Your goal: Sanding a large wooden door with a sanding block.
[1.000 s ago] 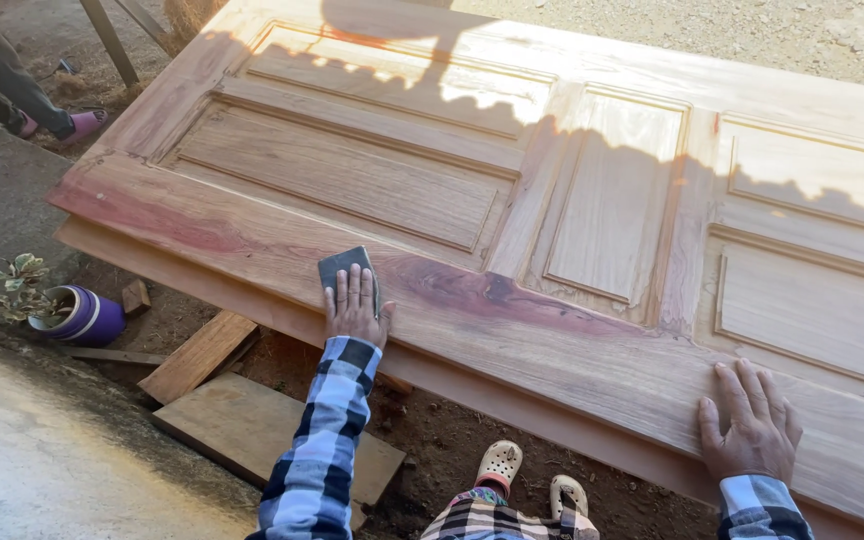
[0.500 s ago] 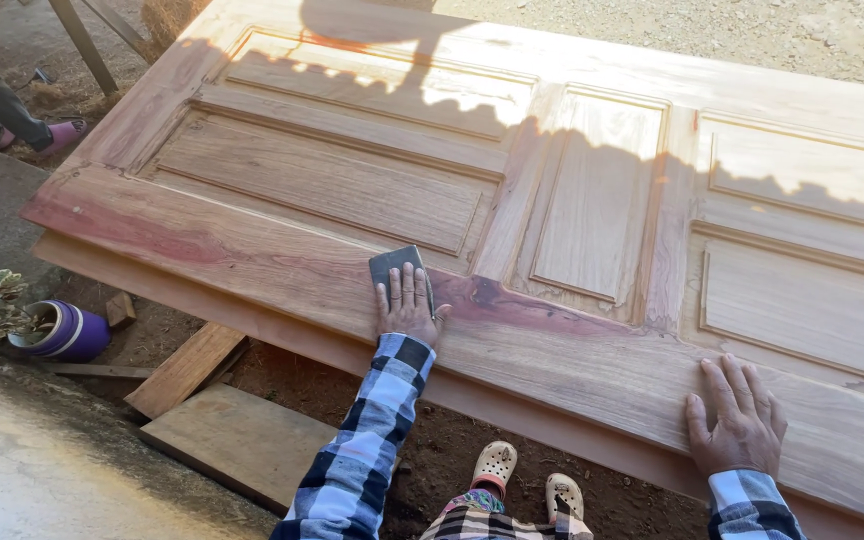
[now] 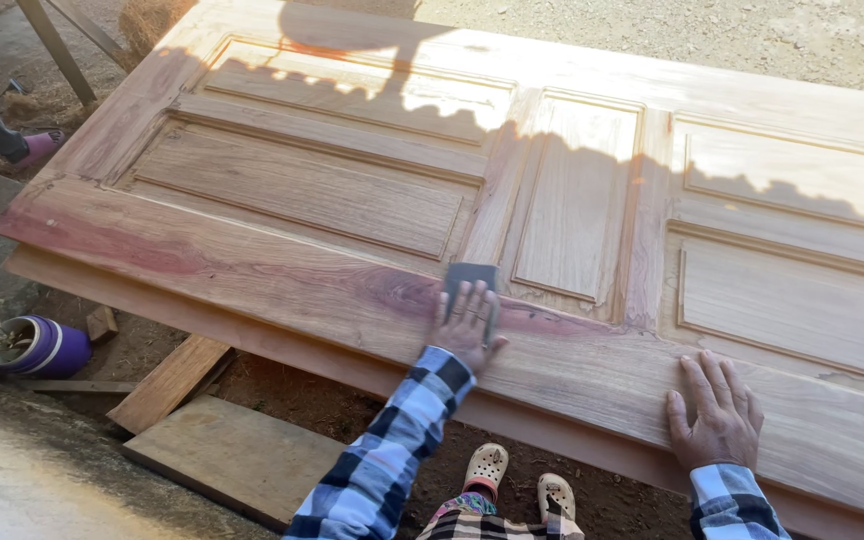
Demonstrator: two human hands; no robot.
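Rightward along the door (image 3: 252,270) slid the left hand (image 3: 467,325), pressing sandpaper (image 3: 470,275); right hand (image 3: 717,415) rests flat.

Both arms wear long sleeves in a blue, white and black check; the left sleeve (image 3: 387,455) ends at the wrist, as does the right cuff (image 3: 732,500). Pale perforated clogs (image 3: 512,480) cover the feet, below checked trousers.
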